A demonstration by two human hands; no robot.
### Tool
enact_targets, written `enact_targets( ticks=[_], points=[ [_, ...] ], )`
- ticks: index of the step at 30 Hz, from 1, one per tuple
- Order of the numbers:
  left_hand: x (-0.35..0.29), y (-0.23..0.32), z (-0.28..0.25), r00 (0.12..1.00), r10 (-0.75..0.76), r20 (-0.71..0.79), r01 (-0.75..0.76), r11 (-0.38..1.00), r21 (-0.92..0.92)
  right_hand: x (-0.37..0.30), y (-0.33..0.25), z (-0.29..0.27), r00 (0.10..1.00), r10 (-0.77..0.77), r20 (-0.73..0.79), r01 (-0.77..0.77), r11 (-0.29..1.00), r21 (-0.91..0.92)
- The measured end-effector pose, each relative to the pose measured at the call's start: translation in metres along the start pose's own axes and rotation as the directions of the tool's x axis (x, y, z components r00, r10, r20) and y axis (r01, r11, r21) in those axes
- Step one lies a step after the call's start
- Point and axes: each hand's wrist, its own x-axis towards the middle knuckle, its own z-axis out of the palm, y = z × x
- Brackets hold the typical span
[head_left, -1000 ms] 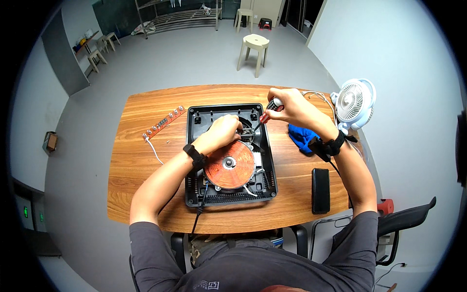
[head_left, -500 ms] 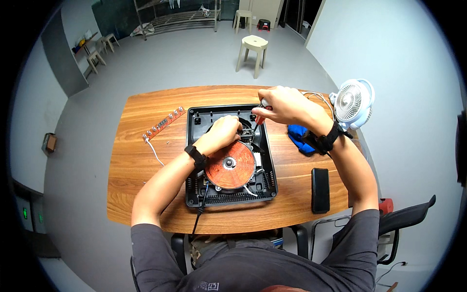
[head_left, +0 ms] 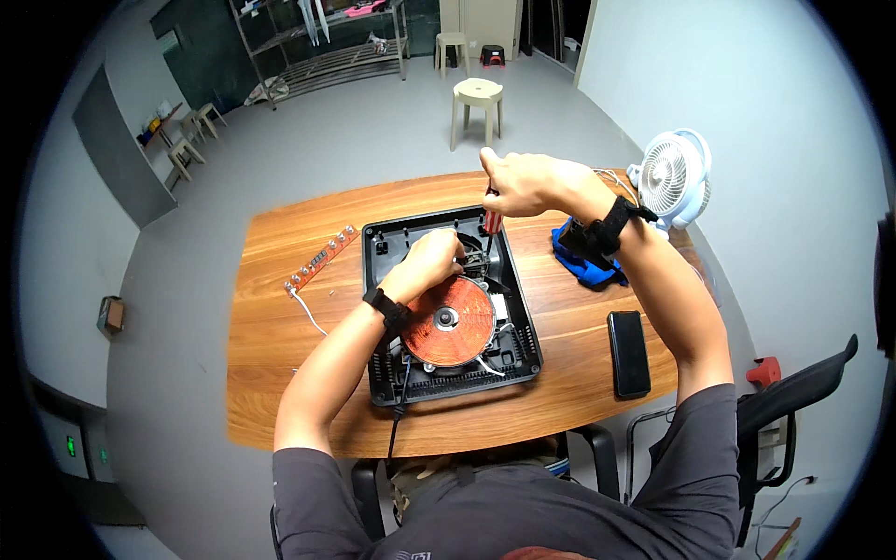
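An opened induction cooker base, a black plastic housing [head_left: 452, 394], lies on the wooden table [head_left: 280, 373] in front of me. Inside it sits a round copper coil [head_left: 457, 336]. My left hand [head_left: 431, 261] reaches in just beyond the coil, fingers closed near the black fan part; what they pinch is hidden. My right hand [head_left: 525, 185], over the housing's far right part, is closed round a screwdriver [head_left: 493, 222] with a red handle. The screwdriver points down, its shaft among the parts right of my left fingers; its tip is hard to make out.
Left of the housing lies an orange circuit strip [head_left: 320, 259] with a white cable. To the right are a blue cloth [head_left: 583, 266], a black phone [head_left: 629, 355] and a white fan [head_left: 670, 182]. A black power cord [head_left: 397, 420] hangs over the near edge.
My right hand has shifted its hold on the screwdriver, with the thumb side now raised above the handle. My left hand stays inside the housing. The whole view has tilted a little.
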Motion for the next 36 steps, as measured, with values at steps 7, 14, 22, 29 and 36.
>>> enact_targets(
  ticks=[7, 14, 22, 29, 36],
  points=[
    [0.003, 0.001, -0.002, 1.000, 0.005, -0.013, -0.005, 1.000, 0.013, 0.002, 0.005, 0.003, 1.000, -0.019, -0.013, 0.018, 0.995, -0.103],
    [0.003, -0.001, -0.003, 1.000, 0.025, 0.014, -0.026, 0.998, 0.049, -0.011, -0.003, 0.005, 0.996, 0.068, -0.062, -0.073, 0.994, -0.083],
    [0.005, 0.001, -0.002, 0.999, -0.021, 0.031, 0.020, 1.000, 0.024, -0.003, -0.003, 0.010, 0.992, 0.072, -0.106, -0.088, 0.983, -0.158],
    [0.004, 0.004, -0.006, 1.000, -0.005, 0.030, 0.005, 1.000, 0.022, -0.011, -0.006, 0.000, 0.996, 0.084, 0.018, -0.081, 0.991, -0.103],
    [0.008, 0.007, -0.012, 0.998, -0.040, 0.054, 0.041, 0.999, -0.004, -0.009, -0.006, 0.001, 0.996, 0.084, -0.007, -0.084, 0.988, -0.129]
  ],
)
